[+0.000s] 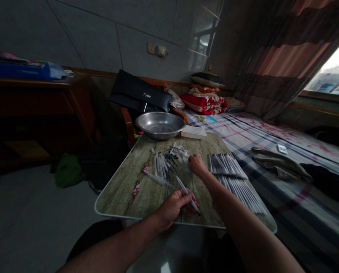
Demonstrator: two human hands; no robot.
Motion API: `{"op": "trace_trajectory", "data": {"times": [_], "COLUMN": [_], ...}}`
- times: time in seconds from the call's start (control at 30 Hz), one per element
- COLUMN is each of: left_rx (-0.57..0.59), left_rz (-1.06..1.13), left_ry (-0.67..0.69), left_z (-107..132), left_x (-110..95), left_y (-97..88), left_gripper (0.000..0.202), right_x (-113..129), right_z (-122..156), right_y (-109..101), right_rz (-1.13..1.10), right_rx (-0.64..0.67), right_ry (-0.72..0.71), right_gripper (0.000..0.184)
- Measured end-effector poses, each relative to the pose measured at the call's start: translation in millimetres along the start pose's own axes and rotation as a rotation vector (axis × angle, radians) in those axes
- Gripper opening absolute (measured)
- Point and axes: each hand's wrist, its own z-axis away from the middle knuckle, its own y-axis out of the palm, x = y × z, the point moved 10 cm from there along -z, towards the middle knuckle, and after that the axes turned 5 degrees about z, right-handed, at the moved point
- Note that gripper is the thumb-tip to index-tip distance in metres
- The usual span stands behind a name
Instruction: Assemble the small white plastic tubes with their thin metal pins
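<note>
Near the front edge of the table, my left hand (180, 203) is closed around a white pen (183, 185), which slants with its narrow end pointing away from me. Farther forward, my right hand (197, 165) reaches down to small clear plastic pieces (185, 153); its fingers are curled together, and what they pinch is hidden. Left of it lies a loose heap of white pen barrels (160, 165) and thin dark refills (172, 161). Bundled rows of pens (240, 189) lie by my right forearm. A clear plastic strip or bag (158, 178) lies beyond my left hand.
A metal basin (160, 127) and a white plastic box (194, 132) stand at the far end of the wood-patterned table (115, 197). Behind is a chair with a black case (141, 93). A bed (286, 182) borders the right side; a wooden cabinet (29, 102) stands left.
</note>
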Motion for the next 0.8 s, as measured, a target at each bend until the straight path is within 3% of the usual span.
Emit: {"op": "trace_trajectory", "data": {"times": [0.4,0.8], "left_rx": [0.008,-0.061], "left_rz": [-0.018,-0.009], "left_ry": [0.001,0.029], "left_z": [-2,-7], "left_x": [1,-4], "left_y": [0.0,-15.9], "left_gripper": [0.034,0.030], "right_x": [-10,-22], "right_z": [12,28], "right_y": [0,0], "right_rz": [-0.111,-0.186], "right_rx": [-0.049,-0.066], "right_ry": [0.011,0.015], "right_gripper": [0.030,0.033]}}
